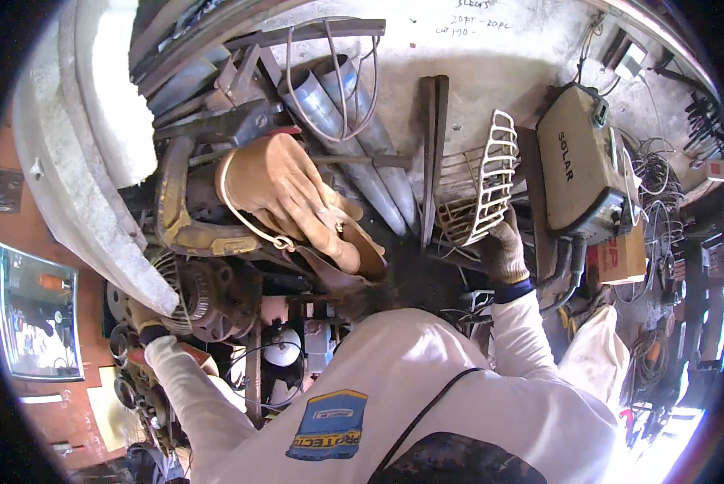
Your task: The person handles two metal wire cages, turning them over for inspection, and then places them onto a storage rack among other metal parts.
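My right hand [505,250], in a knitted work glove, is closed round the lower end of a pale wire rack [495,177]. The rack stands tilted, its bars facing a dark upright metal bar. Far to the left, my left hand [146,316] is also gloved and reaches in beside a curved wire guard [168,274] and a rusty round machine part [216,298]. A pale curved piece hangs over that spot, and the left fingers are hidden. Between my arms lies a crumpled tan leather glove [285,194], touched by neither hand.
A beige and black case-like machine [575,153] with cables stands right of the rack, above a cardboard box [624,256]. Grey pipes [358,161] lean against the wall. A yellow-black clamp-like frame [176,210] sits left of the glove. Coiled wires [660,194] crowd the far right.
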`<action>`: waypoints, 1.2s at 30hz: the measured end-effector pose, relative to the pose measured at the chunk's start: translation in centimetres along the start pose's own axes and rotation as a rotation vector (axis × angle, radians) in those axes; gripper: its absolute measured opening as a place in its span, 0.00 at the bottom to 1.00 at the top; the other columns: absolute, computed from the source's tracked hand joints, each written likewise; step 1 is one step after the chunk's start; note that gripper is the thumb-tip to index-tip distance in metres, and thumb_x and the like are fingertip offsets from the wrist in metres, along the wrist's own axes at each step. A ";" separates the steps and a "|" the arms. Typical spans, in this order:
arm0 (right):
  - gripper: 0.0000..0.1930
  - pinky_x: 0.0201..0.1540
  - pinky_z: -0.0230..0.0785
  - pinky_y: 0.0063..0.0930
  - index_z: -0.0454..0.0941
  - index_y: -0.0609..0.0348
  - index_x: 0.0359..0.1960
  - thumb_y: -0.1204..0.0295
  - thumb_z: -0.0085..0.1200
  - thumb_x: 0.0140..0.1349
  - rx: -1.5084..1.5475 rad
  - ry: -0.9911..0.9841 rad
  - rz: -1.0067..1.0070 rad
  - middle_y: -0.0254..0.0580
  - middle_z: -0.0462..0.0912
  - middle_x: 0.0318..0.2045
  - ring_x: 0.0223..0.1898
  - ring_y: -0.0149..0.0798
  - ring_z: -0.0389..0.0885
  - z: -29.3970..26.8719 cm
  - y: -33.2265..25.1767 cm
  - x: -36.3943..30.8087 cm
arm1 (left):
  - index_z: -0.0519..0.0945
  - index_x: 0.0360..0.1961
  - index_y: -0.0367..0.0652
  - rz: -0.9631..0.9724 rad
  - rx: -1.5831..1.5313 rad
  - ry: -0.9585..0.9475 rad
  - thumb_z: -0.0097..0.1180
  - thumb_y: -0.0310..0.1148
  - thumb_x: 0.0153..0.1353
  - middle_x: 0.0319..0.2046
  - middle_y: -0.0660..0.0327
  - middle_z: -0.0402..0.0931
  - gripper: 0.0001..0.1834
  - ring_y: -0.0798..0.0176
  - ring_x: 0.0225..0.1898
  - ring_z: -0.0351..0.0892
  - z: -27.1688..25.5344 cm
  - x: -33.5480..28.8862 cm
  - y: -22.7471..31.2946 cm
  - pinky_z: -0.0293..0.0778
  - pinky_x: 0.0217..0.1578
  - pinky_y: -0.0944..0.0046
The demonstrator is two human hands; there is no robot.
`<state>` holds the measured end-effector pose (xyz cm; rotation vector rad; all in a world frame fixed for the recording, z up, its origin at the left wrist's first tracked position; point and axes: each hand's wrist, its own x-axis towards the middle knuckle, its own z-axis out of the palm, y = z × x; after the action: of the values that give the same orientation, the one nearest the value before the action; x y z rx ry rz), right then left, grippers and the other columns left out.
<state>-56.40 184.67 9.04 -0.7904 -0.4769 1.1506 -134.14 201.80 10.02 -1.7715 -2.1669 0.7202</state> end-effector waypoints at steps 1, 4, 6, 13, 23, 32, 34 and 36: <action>0.33 0.50 0.80 0.44 0.62 0.58 0.63 0.69 0.60 0.55 -0.001 0.019 -0.031 0.44 0.77 0.52 0.49 0.44 0.81 -0.3 0.2 0.4 | 0.70 0.66 0.47 0.001 0.012 -0.023 0.45 0.50 0.66 0.67 0.58 0.67 0.30 0.52 0.70 0.61 0.2 -0.6 0.4 0.55 0.69 0.50; 0.33 0.48 0.80 0.41 0.63 0.57 0.63 0.70 0.61 0.55 0.062 -0.023 -0.048 0.43 0.77 0.51 0.49 0.43 0.81 -0.7 0.7 1.5 | 0.69 0.68 0.48 -0.006 0.038 -0.099 0.43 0.51 0.69 0.69 0.60 0.66 0.31 0.53 0.72 0.59 0.6 -1.8 1.6 0.53 0.71 0.50; 0.33 0.47 0.80 0.40 0.63 0.58 0.63 0.70 0.61 0.55 0.069 -0.121 -0.034 0.43 0.77 0.50 0.48 0.43 0.81 -0.8 0.4 2.6 | 0.72 0.65 0.47 0.024 -0.045 -0.064 0.41 0.51 0.68 0.65 0.55 0.70 0.30 0.49 0.69 0.64 1.2 -2.8 1.8 0.57 0.69 0.48; 0.34 0.43 0.80 0.39 0.63 0.61 0.62 0.70 0.63 0.53 0.065 -0.116 0.005 0.47 0.78 0.49 0.45 0.44 0.82 -0.5 -0.7 4.7 | 0.76 0.60 0.44 0.069 -0.958 0.051 0.50 0.43 0.65 0.56 0.51 0.78 0.24 0.48 0.59 0.75 -2.9 -12.2 8.1 0.68 0.61 0.51; 0.40 0.43 0.79 0.37 0.62 0.65 0.61 0.63 0.70 0.50 0.010 -0.070 -0.013 0.45 0.80 0.44 0.42 0.41 0.82 -2.1 -1.3 7.4 | 0.72 0.60 0.38 0.806 -1.315 0.612 0.69 0.35 0.53 0.56 0.40 0.73 0.33 0.41 0.62 0.69 -33.4 -23.3 42.2 0.66 0.61 0.44; 0.40 0.48 0.78 0.37 0.62 0.65 0.63 0.65 0.67 0.49 -0.086 0.020 -0.039 0.46 0.77 0.50 0.48 0.40 0.80 -3.1 -2.6 6.5 | 0.56 0.68 0.43 0.040 -0.890 1.058 0.76 0.44 0.45 0.64 0.37 0.58 0.54 0.34 0.62 0.66 -42.2 -11.0 50.6 0.66 0.62 0.43; 0.40 0.49 0.77 0.36 0.61 0.64 0.64 0.64 0.66 0.50 -0.145 0.055 -0.061 0.46 0.76 0.52 0.49 0.41 0.79 -4.8 -1.5 7.1 | 0.54 0.69 0.41 -0.015 -0.839 0.982 0.76 0.47 0.43 0.62 0.36 0.60 0.57 0.35 0.60 0.68 -42.5 -10.3 50.8 0.69 0.60 0.45; 0.40 0.50 0.76 0.37 0.61 0.64 0.65 0.64 0.65 0.50 -0.153 0.081 -0.044 0.46 0.77 0.52 0.49 0.42 0.79 -5.9 -1.2 7.2 | 0.52 0.71 0.36 -0.012 -0.840 0.836 0.75 0.55 0.42 0.60 0.34 0.64 0.62 0.36 0.58 0.71 -42.7 -10.2 50.7 0.70 0.60 0.48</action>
<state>-48.94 189.38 5.72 -0.9507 -0.5169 1.0459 -68.22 208.14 20.93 -1.8517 -1.9139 -0.9427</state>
